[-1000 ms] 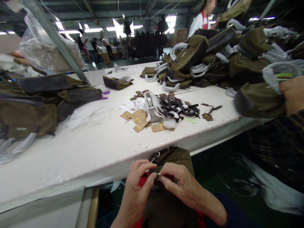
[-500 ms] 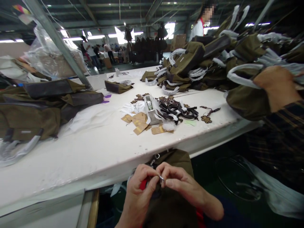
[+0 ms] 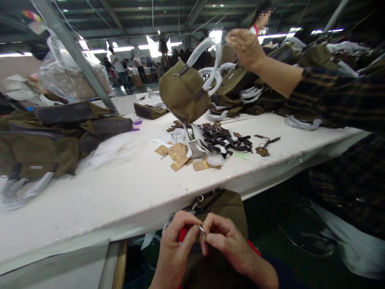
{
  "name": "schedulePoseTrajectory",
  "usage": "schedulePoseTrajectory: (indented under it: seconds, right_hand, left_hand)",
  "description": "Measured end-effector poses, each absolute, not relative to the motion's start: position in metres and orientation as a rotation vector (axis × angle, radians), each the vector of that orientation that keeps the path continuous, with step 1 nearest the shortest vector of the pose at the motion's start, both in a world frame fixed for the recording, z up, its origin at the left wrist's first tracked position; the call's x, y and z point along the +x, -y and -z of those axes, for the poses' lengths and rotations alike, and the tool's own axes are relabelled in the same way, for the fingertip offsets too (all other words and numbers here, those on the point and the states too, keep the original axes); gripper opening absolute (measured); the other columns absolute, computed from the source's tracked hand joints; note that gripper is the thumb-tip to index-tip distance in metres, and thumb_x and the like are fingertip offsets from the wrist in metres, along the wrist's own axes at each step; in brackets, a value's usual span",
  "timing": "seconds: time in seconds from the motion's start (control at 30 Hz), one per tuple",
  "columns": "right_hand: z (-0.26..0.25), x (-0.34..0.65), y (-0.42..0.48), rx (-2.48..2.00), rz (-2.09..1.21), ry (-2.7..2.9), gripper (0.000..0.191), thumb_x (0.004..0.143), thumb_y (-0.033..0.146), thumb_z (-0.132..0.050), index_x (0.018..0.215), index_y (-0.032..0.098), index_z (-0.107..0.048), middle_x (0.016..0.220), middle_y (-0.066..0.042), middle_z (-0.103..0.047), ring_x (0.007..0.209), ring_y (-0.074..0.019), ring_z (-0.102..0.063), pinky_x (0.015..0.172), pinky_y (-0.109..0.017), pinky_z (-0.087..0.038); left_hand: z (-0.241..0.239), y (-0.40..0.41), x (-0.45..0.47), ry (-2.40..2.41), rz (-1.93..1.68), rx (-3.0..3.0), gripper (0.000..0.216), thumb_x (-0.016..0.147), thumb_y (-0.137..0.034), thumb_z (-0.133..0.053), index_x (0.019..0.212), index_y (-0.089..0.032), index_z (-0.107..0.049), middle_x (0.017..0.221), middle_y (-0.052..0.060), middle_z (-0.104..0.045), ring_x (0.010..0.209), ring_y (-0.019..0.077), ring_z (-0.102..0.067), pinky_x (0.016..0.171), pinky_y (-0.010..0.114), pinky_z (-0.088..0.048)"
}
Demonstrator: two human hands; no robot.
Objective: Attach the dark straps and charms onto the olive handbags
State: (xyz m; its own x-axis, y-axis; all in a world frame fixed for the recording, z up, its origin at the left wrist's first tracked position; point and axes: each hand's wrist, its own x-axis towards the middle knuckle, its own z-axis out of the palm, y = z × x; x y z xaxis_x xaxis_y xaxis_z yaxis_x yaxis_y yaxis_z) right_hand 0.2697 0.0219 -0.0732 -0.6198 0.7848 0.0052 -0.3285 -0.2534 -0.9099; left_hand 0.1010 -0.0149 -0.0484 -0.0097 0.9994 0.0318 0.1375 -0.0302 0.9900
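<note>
Fingertips and thumb of my left hand (image 3: 179,241) pinch a small silver metal piece (image 3: 202,229), whose exact kind is too small to make out. My right hand (image 3: 226,241) grips the same piece from the other side, fingers closed. Under and behind both hands lies an olive fabric bag (image 3: 230,204) against the table's front edge. A metal ring clip (image 3: 199,198) shows at its top. Something red (image 3: 183,233) sits behind my left fingers, partly hidden.
On the white table (image 3: 129,192) lie tan tags (image 3: 177,154), a tape dispenser (image 3: 194,140), black straps (image 3: 228,138) and a flower-shaped charm (image 3: 262,151). Olive bags (image 3: 54,148) are piled left and right. A co-worker's hand (image 3: 248,50) reaches near an airborne bag (image 3: 185,92).
The co-worker's arm has swung up and left, and an olive bag from the right now hangs in the air over the table. My hands keep their pinch, the metal piece slightly turned.
</note>
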Motion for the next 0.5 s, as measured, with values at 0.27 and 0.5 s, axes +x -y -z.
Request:
schedulePoseTrajectory:
  seconds: [0.27, 0.5]
  right_hand:
    - [0.062, 0.270, -0.029, -0.824, -1.351, 1.996, 0.010, 0.077, 0.010, -0.059, 0.074, 0.018, -0.055, 0.071, 0.003, -0.059, 0.065, -0.0105, -0.051, 0.061, -0.022, -0.036]
    - [0.089, 0.262, -0.021, -0.886, -0.843, 2.175, 0.010, 0.080, 0.009, -0.051, 0.079, 0.019, -0.052, 0.074, 0.000, -0.058, 0.069, -0.0145, -0.053, 0.065, -0.027, -0.036]
  left_hand:
    - [0.057, 0.007, 0.096, -1.145, -0.823, 0.968, 0.041, 0.092, -0.049, -0.055, 0.066, -0.017, -0.053, 0.055, -0.004, -0.048, 0.050, 0.0094, -0.040, 0.050, 0.021, -0.031]
    - [0.079, 0.009, 0.100, -1.286, -0.894, 0.977, 0.042, 0.093, -0.047, -0.052, 0.063, -0.018, -0.049, 0.056, -0.004, -0.045, 0.053, 0.0095, -0.039, 0.051, 0.022, -0.029]
